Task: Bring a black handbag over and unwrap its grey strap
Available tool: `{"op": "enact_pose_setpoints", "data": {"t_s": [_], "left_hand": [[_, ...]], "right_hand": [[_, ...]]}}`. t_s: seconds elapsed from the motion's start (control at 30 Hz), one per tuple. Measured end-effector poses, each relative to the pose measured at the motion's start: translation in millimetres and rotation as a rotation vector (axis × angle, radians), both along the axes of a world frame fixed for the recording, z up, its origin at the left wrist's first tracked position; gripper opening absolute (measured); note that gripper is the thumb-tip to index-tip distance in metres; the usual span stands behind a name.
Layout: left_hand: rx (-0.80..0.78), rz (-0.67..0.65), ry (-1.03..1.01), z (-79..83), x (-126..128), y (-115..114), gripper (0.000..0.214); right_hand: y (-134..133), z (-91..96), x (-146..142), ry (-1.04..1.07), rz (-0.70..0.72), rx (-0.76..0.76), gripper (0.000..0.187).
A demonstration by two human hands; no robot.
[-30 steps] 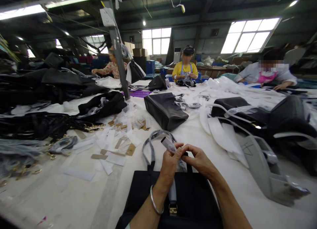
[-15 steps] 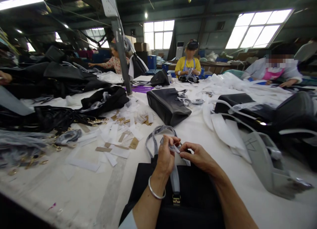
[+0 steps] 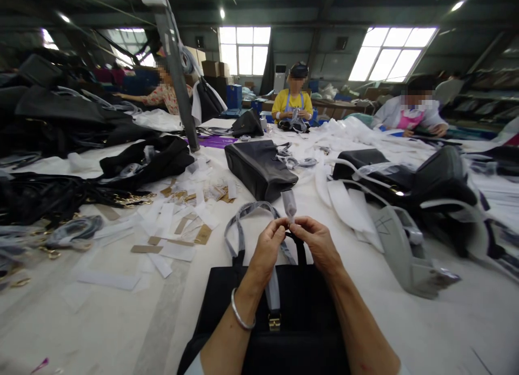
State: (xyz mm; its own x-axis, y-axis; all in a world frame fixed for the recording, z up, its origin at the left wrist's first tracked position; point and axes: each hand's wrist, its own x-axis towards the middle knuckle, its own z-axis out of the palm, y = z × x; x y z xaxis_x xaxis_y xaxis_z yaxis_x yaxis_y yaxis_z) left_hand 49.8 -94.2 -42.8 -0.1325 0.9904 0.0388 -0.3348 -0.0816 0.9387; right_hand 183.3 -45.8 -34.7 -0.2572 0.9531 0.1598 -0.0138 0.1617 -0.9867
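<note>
A black handbag (image 3: 304, 310) lies in front of me, with a gold buckle (image 3: 274, 322) on a grey plastic-wrapped strap (image 3: 272, 288). Above its top edge my left hand (image 3: 267, 245) and my right hand (image 3: 316, 242) meet, fingertips pinched together. From between them a small plastic-wrapped piece (image 3: 289, 203) sticks up, its lower end hidden by the fingers. Below my right fingers a thin black strap (image 3: 300, 249) runs down to the bag. The wrapped handle (image 3: 232, 232) arches up on the left, close to my left hand.
Another black bag (image 3: 261, 167) lies just beyond my hands. To the left are scattered paper strips and tags (image 3: 174, 240) and black straps with gold clasps (image 3: 73, 196). On the right, black bags (image 3: 438, 175) and white padding (image 3: 352, 213) are piled. Co-workers sit across the table.
The view has swung to the right. My hands have come closer together and a little higher, and the small wrapped piece now stands upright between the fingertips. The black strap below my right hand has come into sight.
</note>
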Motion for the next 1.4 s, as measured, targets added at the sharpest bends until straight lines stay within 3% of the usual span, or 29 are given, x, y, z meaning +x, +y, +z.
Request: {"op": "enact_pose_setpoints", "data": {"t_s": [0.13,0.23,0.37,0.5,0.6,0.67,0.7,0.77,0.87,1.03,1.23,1.4], "left_hand": [[0.096,0.013,0.25,1.4,2.5,-2.1,0.03],[0.163,0.064,0.589,4.0,5.7,-5.8,0.025],[0.176,0.095,0.847,-0.2,9.5,-7.3,0.024],[0.173,0.07,0.937,-6.4,9.8,-5.9,0.023],[0.171,0.207,0.849,-2.1,4.6,-6.5,0.029],[0.078,0.264,0.851,3.6,-1.0,-9.3,0.024],[0.01,0.233,0.897,6.2,-4.0,-11.5,0.024],[-0.092,0.05,1.046,9.4,-9.8,-17.2,0.025],[-0.068,-0.217,1.231,9.3,-17.3,-26.0,0.016],[-0.011,-0.242,1.304,11.6,-25.6,-33.0,0.009],[0.075,-0.288,1.357,25.1,-28.0,-37.4,0.005],[0.079,-0.299,1.354,28.4,-29.0,-40.1,0.003]], "right_hand": [[0.2,0.6,-1.2,0.011,-0.069,0.058,0.026],[-0.1,2.0,-0.6,0.065,-0.017,0.01,0.025],[-1.4,2.7,1.0,0.18,0.069,-0.088,0.025],[-1.7,5.2,3.4,0.354,0.025,-0.202,0.028],[-1.3,10.1,7.6,0.406,-0.004,-0.185,0.028],[-0.9,13.3,11.2,0.276,0.024,-0.163,0.028],[-0.6,14.4,12.8,0.173,0.059,-0.159,0.028],[0.6,14.5,15.5,-0.031,0.15,-0.147,0.029],[3.6,9.1,17.7,-0.269,0.246,-0.078,0.024],[6.8,-6.7,22.0,-0.584,0.328,0.027,0.016],[4.6,-3.3,25.0,-0.875,0.262,0.266,0.024],[1.5,8.7,20.0,-1.189,-0.002,0.48,0.031]]}}
